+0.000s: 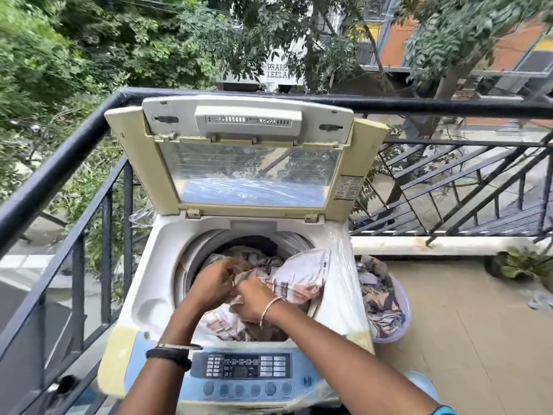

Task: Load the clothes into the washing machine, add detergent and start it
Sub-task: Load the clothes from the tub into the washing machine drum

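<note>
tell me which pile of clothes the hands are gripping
The patterned clothes in the washer drum, under both hands; the other pile sits untouched in the lilac tub right of the machine.

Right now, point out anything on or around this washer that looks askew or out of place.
The patterned cloth gripped by the left hand and right hand is only partly in the drum: a fold drapes over its right rim. Clear plastic wrap clings loosely to the washer's right side.

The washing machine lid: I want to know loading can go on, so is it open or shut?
Open. The lid stands raised against the railing, and both hands grip clothes in the drum.
</note>
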